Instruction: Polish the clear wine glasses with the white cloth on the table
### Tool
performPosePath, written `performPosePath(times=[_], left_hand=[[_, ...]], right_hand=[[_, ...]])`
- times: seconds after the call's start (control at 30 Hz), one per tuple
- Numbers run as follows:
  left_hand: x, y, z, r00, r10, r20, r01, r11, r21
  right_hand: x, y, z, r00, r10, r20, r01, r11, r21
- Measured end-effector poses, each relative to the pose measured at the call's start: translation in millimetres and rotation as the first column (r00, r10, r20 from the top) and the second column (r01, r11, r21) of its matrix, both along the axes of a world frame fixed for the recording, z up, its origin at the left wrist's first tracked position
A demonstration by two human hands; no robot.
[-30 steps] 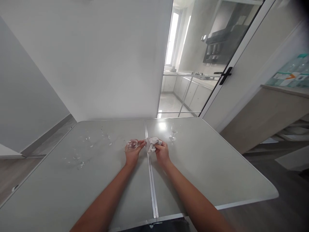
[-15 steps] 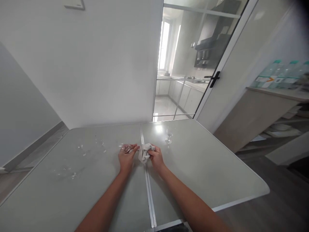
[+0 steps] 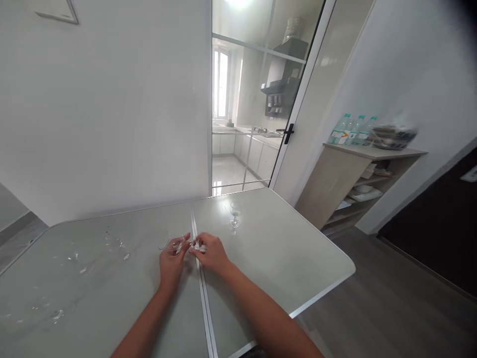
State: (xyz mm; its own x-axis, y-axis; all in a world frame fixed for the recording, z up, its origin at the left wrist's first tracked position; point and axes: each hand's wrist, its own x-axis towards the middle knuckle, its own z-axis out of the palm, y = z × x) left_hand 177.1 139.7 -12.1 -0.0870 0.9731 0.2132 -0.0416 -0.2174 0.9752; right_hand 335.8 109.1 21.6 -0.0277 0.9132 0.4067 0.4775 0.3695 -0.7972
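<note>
Left hand: the fingers and thumb of the left hand are curled closed around a clear glass, partly hidden by them.
Right hand: the right hand is closed in a pinch on a bunched white cloth, much of it covered by the fingers.
Held glass, place: between the hands, above the worktop, close to the metal seam that divides it.
Held glass, long axis: roughly crosswise, from left to right; a curved rim shows past the left fingers, and the other end points toward the right hand. Its exact tilt cannot be told.
Glass to cloth: the cloth lies at the glass's right-hand end, apparently touching; the fingertips hide the contact.
Nearer hand: the left has the bowl side, the right is nearer the opposite end.
Standing glass: a stemmed glass stands upright beyond the right hand and slightly to its right, apart from both hands.
Left-side glassware: more clear glassware sits well left of the left hand, too faint to count.
</note>
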Motion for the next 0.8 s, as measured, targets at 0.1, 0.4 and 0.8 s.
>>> performPosePath(times=[0.1, 0.4, 0.8], left_hand=[[2, -1, -1.4, 0.999, -0.046, 0.001, 0.046, 0.999, 0.004], [11, -12, 6.6, 0.961, -0.273, -0.04, 0.275, 0.958, 0.086], [16, -17, 1.9, 0.906, -0.389, -0.168, 0.398, 0.917, 0.022]], right_hand=[[-5, 2, -4.0, 0.921, -0.062, 0.385, 0.051, 0.998, 0.039], [36, -15, -1.6, 0.809, -0.297, 0.507, 0.248, 0.955, 0.163], [234, 32, 2.8, 0.666, -0.643, 0.378, 0.738, 0.643, -0.205]])
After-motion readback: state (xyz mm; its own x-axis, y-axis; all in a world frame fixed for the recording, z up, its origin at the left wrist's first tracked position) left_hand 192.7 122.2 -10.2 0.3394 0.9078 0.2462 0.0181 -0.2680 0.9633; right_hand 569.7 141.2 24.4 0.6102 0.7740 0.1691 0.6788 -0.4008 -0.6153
